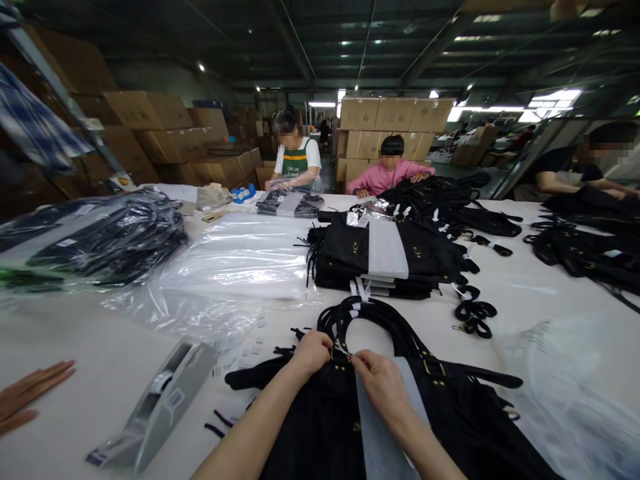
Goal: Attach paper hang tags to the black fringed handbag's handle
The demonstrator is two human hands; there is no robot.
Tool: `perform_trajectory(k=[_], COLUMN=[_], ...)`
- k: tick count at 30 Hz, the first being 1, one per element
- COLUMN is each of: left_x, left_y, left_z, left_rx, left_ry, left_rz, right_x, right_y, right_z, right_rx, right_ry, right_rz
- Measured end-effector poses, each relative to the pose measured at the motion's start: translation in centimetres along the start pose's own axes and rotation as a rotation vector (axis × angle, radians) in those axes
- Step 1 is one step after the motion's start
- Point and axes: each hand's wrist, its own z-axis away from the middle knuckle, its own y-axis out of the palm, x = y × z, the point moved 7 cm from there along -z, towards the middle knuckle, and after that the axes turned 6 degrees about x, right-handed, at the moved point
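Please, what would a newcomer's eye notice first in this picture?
Probably the looped black handles in the lower middle, with the left hand and right hand close beside them. Behind sits a stack of black bags with a pale band; glossy clear plastic lies to its left.

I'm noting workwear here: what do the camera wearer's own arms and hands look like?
The left hand and right hand are bare, with no gloves to be seen. The left forearm and right forearm are uncovered too: no sleeve, watch or bracelet shows on either.
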Motion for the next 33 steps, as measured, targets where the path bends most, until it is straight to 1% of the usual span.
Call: perform_trajectory(k=[3,6,9,12,15,18,21,23,25,26,28,29,30,31,33], left_x=[0.0,-0.3,-0.7,-0.9,-0.7,-0.1,0.2,0.4,0.6,0.8,1.1,1.3,1.5,1.7,1.7], left_y=[0.3,0.3,0.3,0.5,1.0,1.0,1.2,1.6,2.0,1.9,1.1,0.2,-1.2,-3.1,-7.5], left_z=[0.6,1.1,1.0,0.6,0.2,-0.3,-0.8,-0.8,-0.6,-0.3,0.2,0.3,0.3,0.1,-0.7], left_rx=[0.046,0.089,0.118,0.173,0.246,0.246,0.2,0.151,0.086,0.053,-0.001,-0.024,-0.049,-0.085,-0.145], left_ry=[0.036,0.097,0.187,0.234,0.185,0.129,0.111,0.103,0.097,0.097,0.111,0.129,0.151,0.175,0.231], left_rz=[0.12,0.276,0.387,0.394,0.371,0.366,0.372,0.364,0.344,0.33,0.323,0.339,0.363,0.392,0.434], right_x=[0.7,1.6,2.2,2.1,1.4,0.7,0.7,0.9,1.2,1.2,0.6,-0.1,-0.9,-1.9,-3.8], right_y=[0.3,0.8,1.3,1.6,1.6,1.8,1.9,1.6,0.4,-0.6,-3.2,-4.6,-5.9,-7.0,-8.5], right_z=[0.0,-0.1,-0.7,-1.4,-1.9,-2.1,-1.8,-1.6,-1.8,-2.2,-3.9,-5.2,-6.7,-8.3,-11.8], right_rx=[0.018,0.031,0.029,0.016,0.01,0.012,0.008,0.011,-0.008,-0.033,-0.114,-0.16,-0.202,-0.235,-0.282], right_ry=[-0.001,0.019,0.056,0.108,0.174,0.202,0.19,0.163,0.121,0.101,0.091,0.108,0.141,0.187,0.289], right_rz=[0.201,0.34,0.409,0.417,0.375,0.305,0.211,0.118,-0.008,-0.084,-0.264,-0.367,-0.475,-0.585,-0.786])
